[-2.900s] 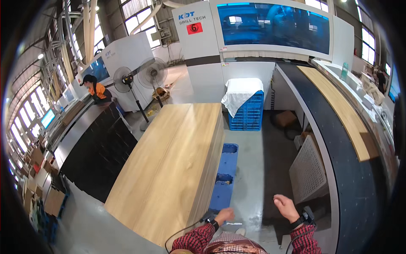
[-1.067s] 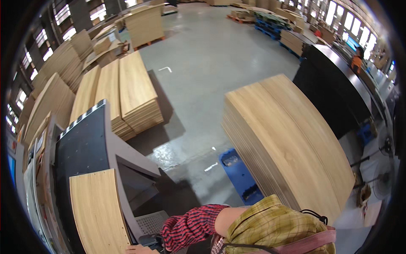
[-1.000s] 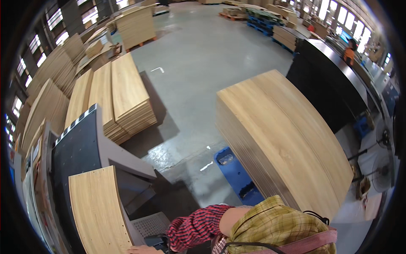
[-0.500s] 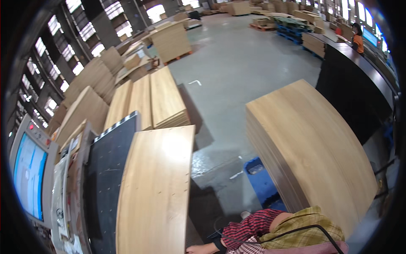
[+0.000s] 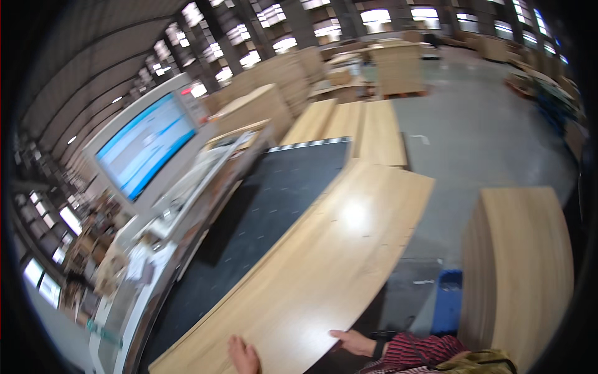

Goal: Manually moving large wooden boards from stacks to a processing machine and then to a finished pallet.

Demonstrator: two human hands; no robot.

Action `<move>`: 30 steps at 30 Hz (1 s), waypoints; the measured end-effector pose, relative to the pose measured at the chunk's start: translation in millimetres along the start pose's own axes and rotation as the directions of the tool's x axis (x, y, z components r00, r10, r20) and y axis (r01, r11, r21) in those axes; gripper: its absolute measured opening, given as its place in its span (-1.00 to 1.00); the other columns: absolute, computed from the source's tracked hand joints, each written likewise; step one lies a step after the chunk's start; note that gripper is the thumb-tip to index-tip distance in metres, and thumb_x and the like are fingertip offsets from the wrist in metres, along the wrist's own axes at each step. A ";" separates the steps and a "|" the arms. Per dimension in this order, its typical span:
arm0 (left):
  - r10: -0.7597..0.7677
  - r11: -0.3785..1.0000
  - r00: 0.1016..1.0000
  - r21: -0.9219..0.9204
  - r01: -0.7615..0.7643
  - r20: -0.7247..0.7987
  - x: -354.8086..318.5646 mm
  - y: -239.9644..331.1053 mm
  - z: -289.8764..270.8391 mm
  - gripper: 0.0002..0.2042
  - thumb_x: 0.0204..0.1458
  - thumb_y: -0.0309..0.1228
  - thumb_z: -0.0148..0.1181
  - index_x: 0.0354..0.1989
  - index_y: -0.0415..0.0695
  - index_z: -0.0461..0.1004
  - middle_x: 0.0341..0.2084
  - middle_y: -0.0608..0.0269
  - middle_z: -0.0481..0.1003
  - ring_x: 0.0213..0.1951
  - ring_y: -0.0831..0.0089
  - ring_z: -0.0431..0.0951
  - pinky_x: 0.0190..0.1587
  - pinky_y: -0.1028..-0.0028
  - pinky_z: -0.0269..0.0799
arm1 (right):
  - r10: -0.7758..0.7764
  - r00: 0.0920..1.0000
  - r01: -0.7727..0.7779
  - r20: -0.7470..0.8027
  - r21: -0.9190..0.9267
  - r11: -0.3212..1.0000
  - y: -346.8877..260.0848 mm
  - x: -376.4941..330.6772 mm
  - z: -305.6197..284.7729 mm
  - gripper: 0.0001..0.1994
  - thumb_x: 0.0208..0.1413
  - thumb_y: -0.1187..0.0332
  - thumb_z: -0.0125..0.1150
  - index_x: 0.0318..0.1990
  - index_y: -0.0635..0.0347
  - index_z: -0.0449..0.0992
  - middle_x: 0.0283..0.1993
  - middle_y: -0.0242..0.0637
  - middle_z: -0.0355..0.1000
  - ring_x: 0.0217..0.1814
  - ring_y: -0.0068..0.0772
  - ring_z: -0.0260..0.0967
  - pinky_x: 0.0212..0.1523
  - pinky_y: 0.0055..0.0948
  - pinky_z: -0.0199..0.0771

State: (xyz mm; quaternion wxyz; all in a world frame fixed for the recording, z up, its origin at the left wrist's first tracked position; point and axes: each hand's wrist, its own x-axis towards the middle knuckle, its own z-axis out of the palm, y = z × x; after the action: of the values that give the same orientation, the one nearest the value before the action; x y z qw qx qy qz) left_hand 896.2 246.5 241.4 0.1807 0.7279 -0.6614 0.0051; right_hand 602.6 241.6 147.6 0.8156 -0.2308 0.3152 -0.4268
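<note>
A long, pale wood-grain panel [image 5: 324,262] with small drilled holes lies along the right side of a black conveyor belt [image 5: 261,193], its right edge jutting past the belt. My left hand [image 5: 243,356] rests on the panel's near part, fingers stretched out, with nothing held. At the panel's right edge my right hand [image 5: 355,343] is closed on the board, thumb on top and the other fingers hidden beneath. My right arm wears a dark wristband and a red-and-black striped sleeve [image 5: 417,349].
Left of the belt stands a machine with a screen [image 5: 149,140]; papers [image 5: 146,265] lie along its side. To the right, a tall board stack [image 5: 529,249] is beside a blue pallet [image 5: 447,299]. More stacked boards [image 5: 380,131] stand beyond the belt.
My view has swung left, bringing the screen and belt further into the picture. My left hand has come into sight on the panel. My right hand stays at its edge.
</note>
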 end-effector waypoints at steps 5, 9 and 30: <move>0.027 0.999 0.989 0.045 -0.020 -0.143 -3.0 -3.5 -3.3 -0.61 0.05 -0.29 -0.09 -0.03 -0.33 0.30 0.00 -0.21 0.26 0.08 -0.02 0.21 0.14 0.22 0.07 | -0.047 0.999 0.042 0.019 0.196 0.980 10.1 5.9 0.0 -0.58 0.06 0.40 0.04 0.09 0.27 0.18 0.06 -0.22 0.26 0.09 -0.27 0.21 0.11 -0.28 0.18; 0.055 0.997 0.994 -0.055 -0.060 -0.097 -1.6 -18.2 2.9 -0.58 -0.09 -0.33 0.03 -0.07 -0.32 0.27 0.02 -0.16 0.18 0.09 0.00 0.12 0.07 0.11 0.01 | -0.126 0.992 0.124 -0.006 0.193 0.973 3.7 3.9 9.7 -0.59 0.05 0.43 0.04 0.08 0.29 0.19 0.04 -0.21 0.27 0.06 -0.30 0.22 0.09 -0.31 0.21; 0.016 0.997 0.997 -0.079 -0.022 -0.074 0.6 -12.2 2.9 -0.57 -0.10 -0.36 0.05 -0.03 -0.29 0.26 0.06 -0.16 0.15 0.13 -0.01 0.07 0.12 0.09 -0.08 | -0.087 0.996 0.078 0.035 0.205 0.976 -13.0 -1.8 12.1 -0.63 0.05 0.47 0.05 0.04 0.30 0.22 -0.02 -0.25 0.31 -0.01 -0.37 0.28 0.03 -0.36 0.28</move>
State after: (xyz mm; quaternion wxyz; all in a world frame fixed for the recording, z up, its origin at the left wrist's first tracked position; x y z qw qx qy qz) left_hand 907.4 245.9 235.7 0.2337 0.7130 -0.6610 0.0070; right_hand 603.2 237.5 165.0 0.8231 -0.1684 0.2422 -0.4853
